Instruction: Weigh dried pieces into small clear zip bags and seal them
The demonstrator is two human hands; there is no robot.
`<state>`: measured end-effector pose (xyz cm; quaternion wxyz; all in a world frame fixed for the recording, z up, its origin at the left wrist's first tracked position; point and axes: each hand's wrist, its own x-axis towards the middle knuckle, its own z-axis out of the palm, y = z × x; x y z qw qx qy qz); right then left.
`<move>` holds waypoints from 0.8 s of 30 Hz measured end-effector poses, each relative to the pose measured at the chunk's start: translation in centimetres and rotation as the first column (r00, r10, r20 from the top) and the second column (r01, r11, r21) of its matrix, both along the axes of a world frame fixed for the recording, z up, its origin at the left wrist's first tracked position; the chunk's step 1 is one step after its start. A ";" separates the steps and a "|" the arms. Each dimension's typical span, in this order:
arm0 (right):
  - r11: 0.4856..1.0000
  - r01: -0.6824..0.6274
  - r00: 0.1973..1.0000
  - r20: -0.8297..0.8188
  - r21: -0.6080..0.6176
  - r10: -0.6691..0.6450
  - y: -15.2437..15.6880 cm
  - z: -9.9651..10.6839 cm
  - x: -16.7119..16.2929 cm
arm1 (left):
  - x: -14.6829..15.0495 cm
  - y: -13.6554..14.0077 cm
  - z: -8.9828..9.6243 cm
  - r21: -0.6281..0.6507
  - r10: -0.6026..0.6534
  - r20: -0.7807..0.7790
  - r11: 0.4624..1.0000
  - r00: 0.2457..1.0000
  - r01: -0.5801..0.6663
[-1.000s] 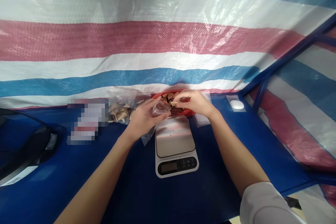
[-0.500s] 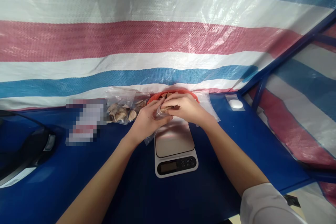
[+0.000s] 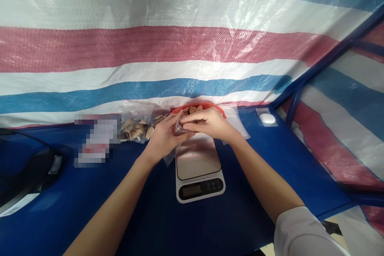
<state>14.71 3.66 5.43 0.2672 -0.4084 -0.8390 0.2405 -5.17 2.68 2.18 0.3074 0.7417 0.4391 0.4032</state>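
Observation:
In my left hand (image 3: 162, 138), closed fingers grip a clear plastic bag (image 3: 171, 157) whose mouth is held up and whose lower end hangs beside the scale. My right hand (image 3: 214, 123) reaches in from the other side, thumb and fingers together at the bag's mouth; what they hold there is hidden. Just behind both hands, a red basket (image 3: 221, 109) contains brown dried slices (image 3: 192, 109). Below them lies a white kitchen scale (image 3: 198, 160), with a tiny dark speck on its plate and a display that looks dark.
Filled clear bags of dried slices (image 3: 133, 129) stand left of my hands. Flat plastic bags (image 3: 235, 122) lie right of the basket, and a small white object in a bag (image 3: 267, 119) sits farther right. A black item (image 3: 42, 164) occupies the table's left end; striped sheeting (image 3: 180, 44) hangs behind.
My right fingertips have come closer together at the bag's mouth. The brown piece that showed between them is no longer seen there. My left hand keeps its grip on the bag.

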 end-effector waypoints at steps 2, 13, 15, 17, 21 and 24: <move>0.996 -0.074 0.986 -0.153 -0.040 0.067 0.0 -0.2 0.1 | 0.1 0.0 0.0 0.018 -0.002 0.004 1.000 1.000 0.002; 0.989 -0.133 0.975 -0.189 -0.063 0.119 -0.5 1.2 0.7 | 0.5 -0.4 -0.1 0.111 -0.013 -0.161 0.993 0.987 0.031; 0.987 -0.155 0.957 -0.255 -0.049 0.137 -0.4 1.0 1.3 | 0.5 -0.6 0.1 0.120 -0.027 -0.190 0.991 0.981 0.051; 0.982 -0.180 0.933 -0.325 -0.052 0.153 -0.3 0.7 1.9 | 0.4 -0.9 0.0 0.128 -0.038 -0.214 0.990 0.976 0.067; 0.980 -0.171 0.905 -0.409 -0.105 0.114 -0.8 -0.1 3.2 | -0.1 -2.0 -1.1 0.179 0.014 -0.212 0.984 0.977 0.025; 0.978 -0.130 0.882 -0.470 -0.162 0.039 -1.8 -0.9 4.1 | -0.7 -3.2 -2.3 0.267 0.070 -0.215 0.964 0.974 -0.010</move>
